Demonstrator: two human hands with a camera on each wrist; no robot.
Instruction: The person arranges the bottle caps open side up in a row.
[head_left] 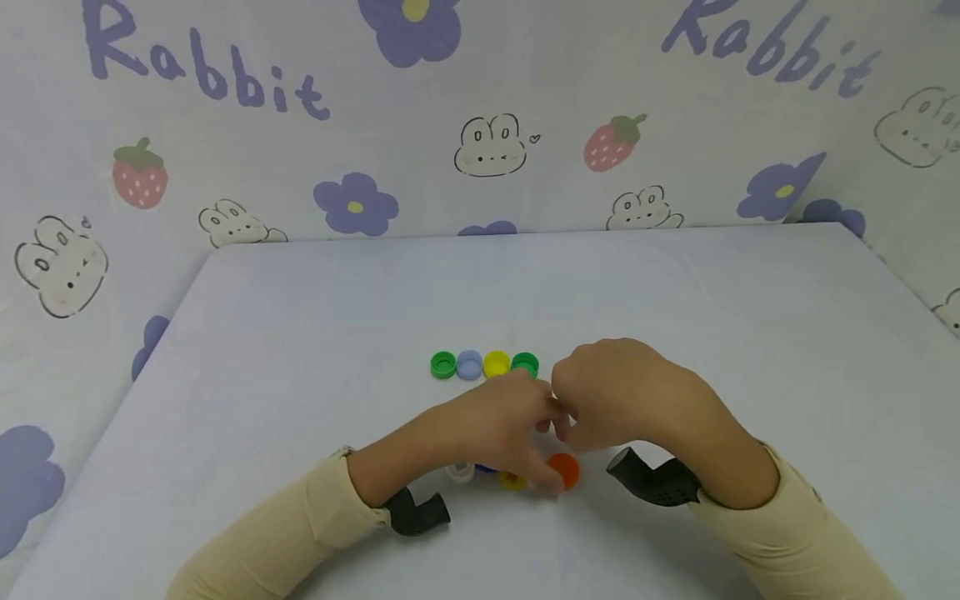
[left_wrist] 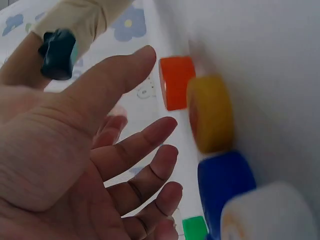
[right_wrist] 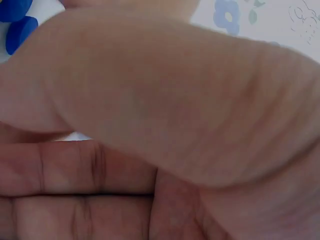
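Note:
My left hand [head_left: 498, 425] reaches over the near row of plastic bottle caps, its thumb spread from loosely bent fingers. In the left wrist view nothing shows in that palm. The thumb tip is beside an orange cap [head_left: 564, 472]; whether they touch is unclear. Left of it lie a yellow cap [left_wrist: 212, 114], a blue cap [left_wrist: 225, 185] and a white cap [left_wrist: 270, 215], partly covered in the head view. My right hand [head_left: 630, 392] has curled fingers, its thumb and fingertips close to the left fingers. Anything between those fingertips is hidden.
Farther back stands a row of caps: a green cap [head_left: 443, 365], a light blue cap [head_left: 469, 365], a yellow cap [head_left: 497, 364] and another green cap [head_left: 525, 363]. They lie on a white table [head_left: 300, 333]. A rabbit-patterned cloth [head_left: 285, 158] hangs behind.

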